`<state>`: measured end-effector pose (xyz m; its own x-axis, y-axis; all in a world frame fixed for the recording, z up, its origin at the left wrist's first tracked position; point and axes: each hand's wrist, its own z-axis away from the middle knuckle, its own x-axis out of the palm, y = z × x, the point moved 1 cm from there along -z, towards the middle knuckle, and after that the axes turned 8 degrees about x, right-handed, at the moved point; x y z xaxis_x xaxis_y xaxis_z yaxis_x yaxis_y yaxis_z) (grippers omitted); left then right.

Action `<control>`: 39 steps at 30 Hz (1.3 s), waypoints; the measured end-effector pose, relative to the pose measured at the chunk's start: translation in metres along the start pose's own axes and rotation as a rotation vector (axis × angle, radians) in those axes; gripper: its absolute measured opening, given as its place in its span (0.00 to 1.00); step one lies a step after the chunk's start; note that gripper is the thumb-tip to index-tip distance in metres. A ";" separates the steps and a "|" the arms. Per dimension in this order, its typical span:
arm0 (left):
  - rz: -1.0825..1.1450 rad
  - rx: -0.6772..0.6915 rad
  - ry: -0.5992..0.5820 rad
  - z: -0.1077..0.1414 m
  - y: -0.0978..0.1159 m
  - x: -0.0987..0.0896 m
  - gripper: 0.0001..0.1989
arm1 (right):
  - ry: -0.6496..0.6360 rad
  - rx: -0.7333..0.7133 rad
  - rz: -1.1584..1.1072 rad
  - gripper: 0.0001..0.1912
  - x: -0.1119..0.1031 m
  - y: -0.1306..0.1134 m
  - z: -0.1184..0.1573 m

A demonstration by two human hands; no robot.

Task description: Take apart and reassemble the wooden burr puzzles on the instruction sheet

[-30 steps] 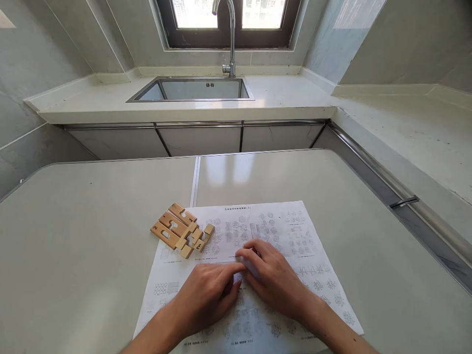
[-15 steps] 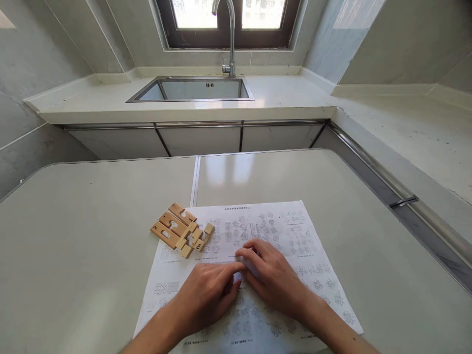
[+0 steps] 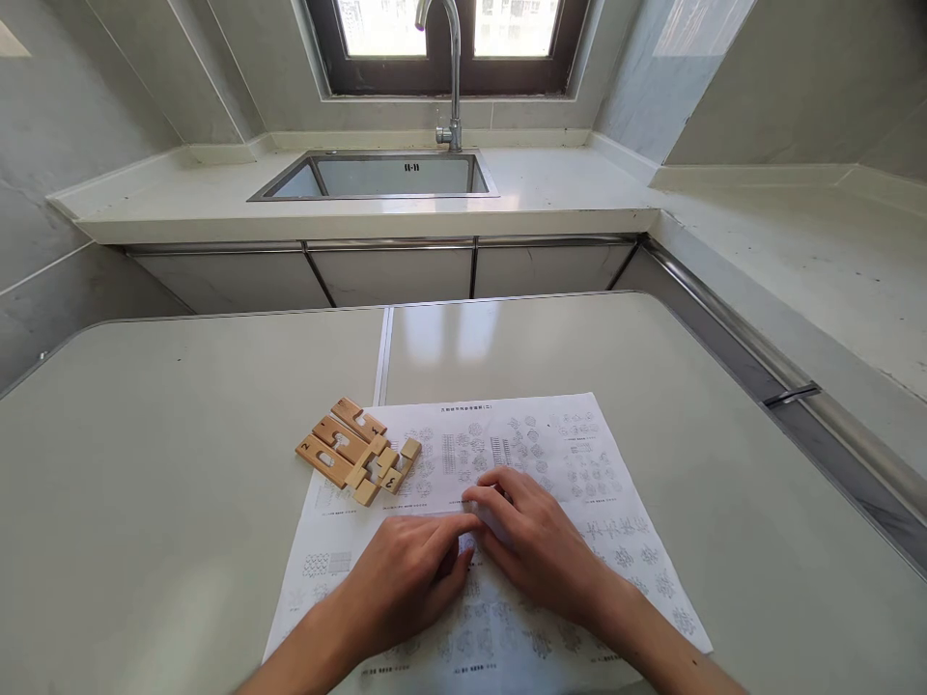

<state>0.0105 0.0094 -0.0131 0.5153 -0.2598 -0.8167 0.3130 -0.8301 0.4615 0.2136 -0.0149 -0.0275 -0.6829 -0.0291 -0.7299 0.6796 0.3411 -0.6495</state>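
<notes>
A large white sheet of paper [image 3: 499, 410] printed with small line diagrams and text lies on the table under both hands. Resting on its middle, my left hand [image 3: 412, 576] has its index finger reaching right and its thumb apart below; the other fingers curl out of sight. My right hand [image 3: 532, 541] rests beside it, loosely bent with fingers apart, its thumb meeting my left index fingertip. Neither shows anything held. Several flat notched wooden puzzle pieces [image 3: 324, 461], some marked with numbers, lie grouped at the sheet's upper left corner, away from both hands.
The pale table [image 3: 145, 502] has a seam running away from me behind the sheet. Beyond it stands a white counter [image 3: 565, 183] with a steel-rimmed sink [image 3: 402, 176] and a tall faucet [image 3: 456, 87] below a window. More counter [image 3: 811, 251] runs along the right.
</notes>
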 end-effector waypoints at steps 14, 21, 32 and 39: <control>0.009 -0.004 -0.026 0.001 -0.002 0.002 0.14 | -0.009 0.008 0.003 0.13 -0.001 -0.001 0.000; 0.002 0.003 -0.024 0.003 -0.002 0.002 0.14 | -0.005 0.003 0.013 0.12 0.000 0.000 0.000; -0.005 -0.041 -0.066 0.002 -0.003 0.002 0.14 | -0.005 0.001 0.001 0.12 -0.001 0.000 0.000; -0.057 -0.013 -0.111 -0.007 -0.004 -0.039 0.09 | 0.000 0.013 -0.009 0.10 -0.002 0.000 -0.001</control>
<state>-0.0053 0.0259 0.0195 0.4051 -0.2659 -0.8748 0.3499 -0.8388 0.4170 0.2148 -0.0142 -0.0262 -0.6888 -0.0322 -0.7242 0.6771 0.3282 -0.6587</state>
